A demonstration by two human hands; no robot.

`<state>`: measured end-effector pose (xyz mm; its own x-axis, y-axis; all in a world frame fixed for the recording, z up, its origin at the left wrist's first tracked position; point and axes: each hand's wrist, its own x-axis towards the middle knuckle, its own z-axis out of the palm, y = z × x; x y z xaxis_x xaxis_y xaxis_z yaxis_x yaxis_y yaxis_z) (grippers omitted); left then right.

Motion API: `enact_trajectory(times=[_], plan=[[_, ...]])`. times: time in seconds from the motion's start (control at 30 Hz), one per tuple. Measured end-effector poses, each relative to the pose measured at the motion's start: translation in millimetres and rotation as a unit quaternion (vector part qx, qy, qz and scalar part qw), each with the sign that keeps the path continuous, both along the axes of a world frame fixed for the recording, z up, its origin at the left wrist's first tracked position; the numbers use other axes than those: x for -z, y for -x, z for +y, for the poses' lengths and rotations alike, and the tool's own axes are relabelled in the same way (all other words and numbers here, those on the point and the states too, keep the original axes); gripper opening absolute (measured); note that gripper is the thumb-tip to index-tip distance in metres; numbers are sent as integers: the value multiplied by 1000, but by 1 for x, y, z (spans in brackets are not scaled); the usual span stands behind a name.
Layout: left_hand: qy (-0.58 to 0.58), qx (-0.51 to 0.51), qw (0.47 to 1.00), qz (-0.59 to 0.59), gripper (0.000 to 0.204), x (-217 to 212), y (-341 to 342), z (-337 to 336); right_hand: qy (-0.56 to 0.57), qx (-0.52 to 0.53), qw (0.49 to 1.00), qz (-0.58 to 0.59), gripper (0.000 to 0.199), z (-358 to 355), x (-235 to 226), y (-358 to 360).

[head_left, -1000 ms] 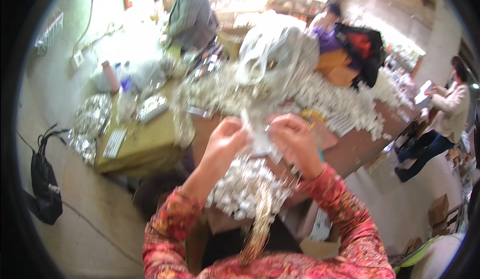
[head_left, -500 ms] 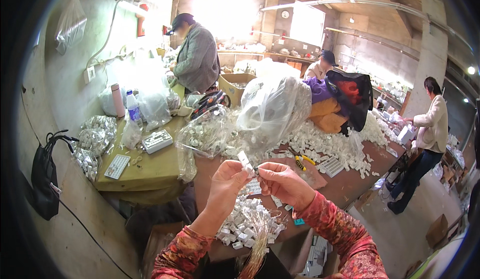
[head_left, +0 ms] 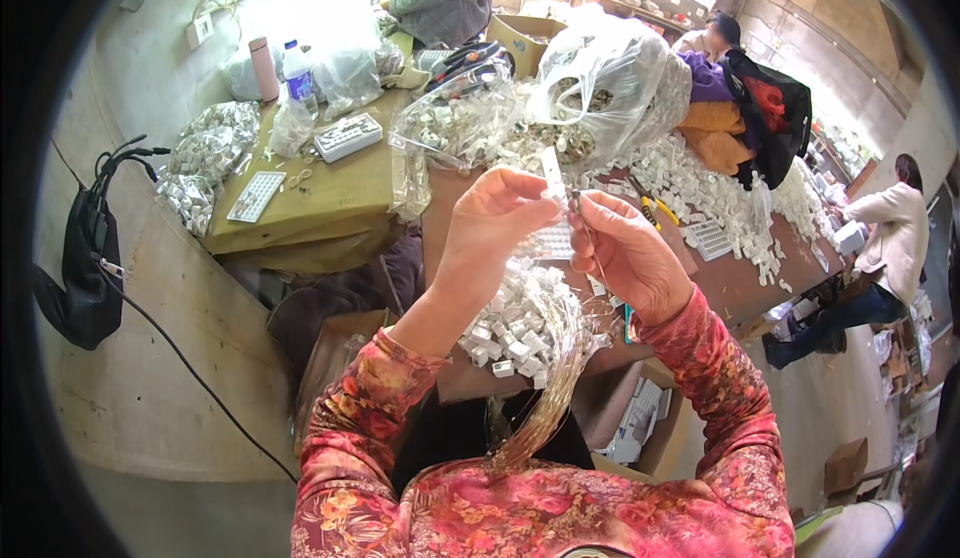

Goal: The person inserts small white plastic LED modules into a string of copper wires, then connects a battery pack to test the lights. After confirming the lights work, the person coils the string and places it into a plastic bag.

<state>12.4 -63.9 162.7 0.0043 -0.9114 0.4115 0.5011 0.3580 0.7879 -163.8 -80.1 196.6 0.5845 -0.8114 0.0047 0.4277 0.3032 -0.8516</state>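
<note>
In front of my chest both hands meet. My left hand (head_left: 500,223) pinches a small white plastic case (head_left: 552,168), which sticks up past the fingertips. The fingers of my right hand (head_left: 632,253) close on a thin wire (head_left: 596,263) with a small dark end, held against the case. Below the hands lies a pile of small white plastic cases (head_left: 515,333) at the table's near edge. A bundle of fine copper-coloured wires (head_left: 560,373) drapes over that edge towards my lap. A white gridded tray (head_left: 550,243) is partly hidden behind my hands.
Yellow-handled pliers (head_left: 652,208) and a gridded tray (head_left: 708,241) lie to the right. Beyond are heaped white parts (head_left: 690,173), a big plastic bag (head_left: 615,68) and a dark bag (head_left: 775,118). A green-covered table (head_left: 340,188) stands left. Other people work farther off.
My view has tilted downward, so more of my sleeves and lap shows. Both hands remain together, still gripping the white case and the wire; a person at right has bent their arm less visibly.
</note>
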Motion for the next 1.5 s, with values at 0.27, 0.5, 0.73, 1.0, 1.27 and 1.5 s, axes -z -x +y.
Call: enact_trajectory(times=[0.27,0.5,0.73,1.0,1.27,1.5], plan=[[12,-21,999,-28,20,0,3,-1,71,25,997,13,15,2,1,-2],[-17,-16,997,-70,21,-8,2,1,269,124,916,269,11,12,-22,1],[-31,151,987,-46,19,-14,-8,-1,90,-91,976,174,22,-13,-27,11],[-23,-24,999,-32,14,-3,-6,2,103,10,987,123,24,-3,2,-9],[59,-230,959,-156,17,3,-1,6,206,68,959,180,24,15,-1,-14],[38,-215,967,-134,18,4,-2,4,183,34,965,182,12,12,-3,-9]])
